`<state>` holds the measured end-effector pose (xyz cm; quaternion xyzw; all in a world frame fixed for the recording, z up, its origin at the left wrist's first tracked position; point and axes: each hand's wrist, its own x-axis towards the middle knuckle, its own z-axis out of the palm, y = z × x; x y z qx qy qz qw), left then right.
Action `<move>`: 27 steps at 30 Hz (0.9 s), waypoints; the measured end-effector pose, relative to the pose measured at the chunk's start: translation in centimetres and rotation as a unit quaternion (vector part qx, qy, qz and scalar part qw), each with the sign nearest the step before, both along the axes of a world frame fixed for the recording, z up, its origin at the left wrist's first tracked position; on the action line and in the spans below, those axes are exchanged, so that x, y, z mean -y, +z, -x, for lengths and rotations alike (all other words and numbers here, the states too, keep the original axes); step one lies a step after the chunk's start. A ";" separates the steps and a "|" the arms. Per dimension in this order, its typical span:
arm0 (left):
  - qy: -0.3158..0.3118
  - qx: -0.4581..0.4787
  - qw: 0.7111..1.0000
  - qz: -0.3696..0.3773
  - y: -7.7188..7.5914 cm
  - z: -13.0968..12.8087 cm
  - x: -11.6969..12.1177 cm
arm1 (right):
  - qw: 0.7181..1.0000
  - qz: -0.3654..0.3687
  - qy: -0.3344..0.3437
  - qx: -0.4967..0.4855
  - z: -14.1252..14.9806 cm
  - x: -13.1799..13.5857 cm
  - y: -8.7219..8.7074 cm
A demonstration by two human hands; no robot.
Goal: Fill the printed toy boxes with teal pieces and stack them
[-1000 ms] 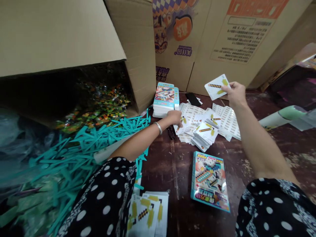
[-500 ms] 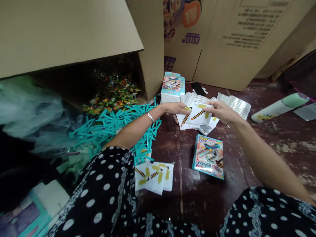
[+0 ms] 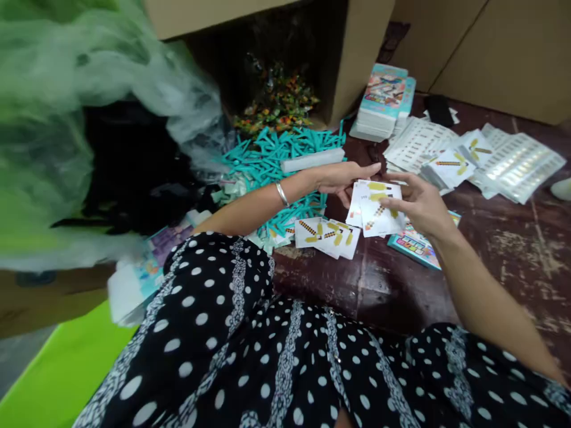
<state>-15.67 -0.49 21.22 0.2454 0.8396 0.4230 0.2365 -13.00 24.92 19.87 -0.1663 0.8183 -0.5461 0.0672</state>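
My right hand (image 3: 422, 202) pinches a few white printed cards (image 3: 379, 217), fanned a little, with a pixel pickaxe and yellow shapes on them. Its thumb lies across the front card. Close against the cards' upper left edge is my left hand (image 3: 341, 177), its thumb stretched out and off the cards, its fingers partly hidden. Below the hands, a fanned group of similar cards (image 3: 328, 236) lies on the floor. A flat colourful box (image 3: 417, 251) rests partly hidden beneath my right hand and the held cards.
Left of the hands spreads a heap of turquoise plastic sticks (image 3: 267, 157), with a white bar (image 3: 312, 160) on it. Behind stands an open carton (image 3: 363, 53). Stacked boxes (image 3: 386, 89), sticker sheets (image 3: 517, 160), another card pile (image 3: 450, 169) and a black phone-like object (image 3: 439, 111) lie at the right.
The view has swung left and down. My hands have brought cards from the pile toward me, over the flat box. The left thumb has come off the cards.
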 end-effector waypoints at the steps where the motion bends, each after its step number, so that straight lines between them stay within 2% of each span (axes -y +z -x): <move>1: 0.024 -0.004 1.000 -0.001 -0.1 -1.4 1.5 | 1.000 0.008 -0.015 -0.014 -1.1 0.4 -0.6; 4: 0.125 -0.009 0.992 -0.007 -0.3 -6.3 7.4 | 0.998 0.034 -0.043 -0.031 -4.5 2.0 -3.0; 7: 0.221 -0.004 0.974 -0.045 -1.1 -12.2 14.0 | 0.998 0.055 -0.044 0.004 -8.0 4.8 -6.1; 10: 0.289 0.000 0.954 -0.080 -3.4 -18.0 18.7 | 0.998 0.043 -0.008 0.053 -11.4 8.6 -9.8; 12: 0.305 0.006 0.950 -0.068 -5.8 -21.3 20.0 | 0.998 0.020 0.023 0.063 -13.0 11.2 -12.3; 14: 0.274 0.015 0.962 -0.019 -8.4 -24.0 19.9 | 0.998 -0.006 0.040 0.047 -14.1 13.3 -14.5; 16: 0.207 0.020 0.977 0.051 -11.0 -26.2 18.7 | 0.998 -0.034 0.041 0.024 -14.6 15.0 -16.2; 18: 0.161 0.016 0.980 0.115 -13.1 -27.7 16.8 | 0.997 -0.065 0.034 -0.002 -14.9 16.1 -17.3; 20: 0.153 -0.015 0.970 0.191 -14.7 -28.5 14.6 | 0.994 -0.097 0.034 -0.031 -15.4 16.6 -17.7; 22: 0.158 -0.044 0.954 0.251 -15.8 -28.7 12.6 | 0.988 -0.135 0.047 -0.061 -16.2 16.5 -17.6; 24: 0.161 -0.064 0.945 0.277 -16.8 -28.5 11.0 | 0.977 -0.175 0.075 -0.095 -17.2 15.9 -16.8; 27: 0.160 -0.078 0.939 0.294 -18.0 -27.7 9.9 | 0.957 -0.225 0.123 -0.138 -17.6 14.0 -14.5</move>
